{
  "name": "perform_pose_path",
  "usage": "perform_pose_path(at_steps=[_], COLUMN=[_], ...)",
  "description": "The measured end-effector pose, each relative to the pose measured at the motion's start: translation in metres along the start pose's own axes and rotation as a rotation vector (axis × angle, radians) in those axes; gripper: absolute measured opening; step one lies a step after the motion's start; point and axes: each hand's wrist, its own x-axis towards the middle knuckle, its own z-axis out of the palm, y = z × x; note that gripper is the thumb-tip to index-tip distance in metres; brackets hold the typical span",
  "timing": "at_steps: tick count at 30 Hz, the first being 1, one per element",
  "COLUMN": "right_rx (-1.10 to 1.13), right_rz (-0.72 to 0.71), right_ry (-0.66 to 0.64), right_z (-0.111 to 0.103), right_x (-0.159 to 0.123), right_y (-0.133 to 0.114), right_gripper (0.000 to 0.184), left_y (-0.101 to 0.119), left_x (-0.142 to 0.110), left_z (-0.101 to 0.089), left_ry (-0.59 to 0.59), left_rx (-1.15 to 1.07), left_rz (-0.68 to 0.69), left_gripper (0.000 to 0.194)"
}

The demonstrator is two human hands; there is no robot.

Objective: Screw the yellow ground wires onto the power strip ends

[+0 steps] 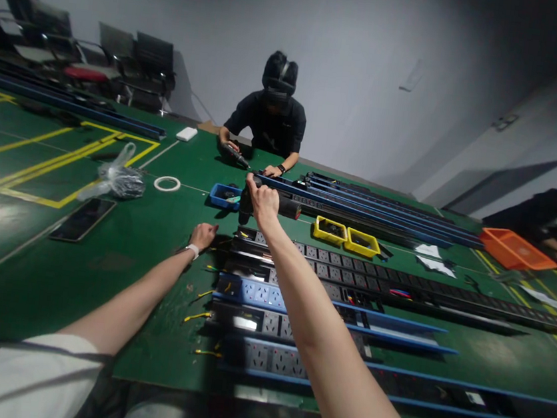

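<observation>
My right hand (263, 200) reaches far across the table, its fingers wrapped round a black cordless power drill (289, 209). The drill hovers by the far ends of the power strips, beside a blue bin (219, 195) of small parts. My left hand (204, 235) is closed and low over the table, near the left end of a black power strip (326, 255); whatever it pinches, if anything, is too small to make out. Nearer to me lie more power strips, some in blue metal channels (395, 330), with yellow wires (197, 318) sticking out at their left ends.
Across the table a co-worker (273, 121) bends over blue rails (360, 201), holding a tool. Two yellow bins (330, 230) stand mid-table, an orange crate (518, 250) farther right. On the left are a phone (83, 220), a plastic bag (121, 178) and a white ring (166, 184).
</observation>
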Motion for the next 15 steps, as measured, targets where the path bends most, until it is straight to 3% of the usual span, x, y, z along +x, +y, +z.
perform_pose_path(at_steps=[7,15], right_rx=[0.033,0.059], right_rz=[0.047,0.028], right_ry=[-0.051,-0.045], right_z=[0.004,-0.007], right_x=[0.003,0.008], right_y=[0.011,-0.006], right_gripper=[0.064,0.064], left_y=[0.004,0.006], left_x=[-0.003,-0.003], left_z=[0.002,-0.001], left_ry=[0.013,-0.003], left_rx=[0.010,0.050], left_rz=[-0.032,-0.052], left_gripper=[0.051,0.048])
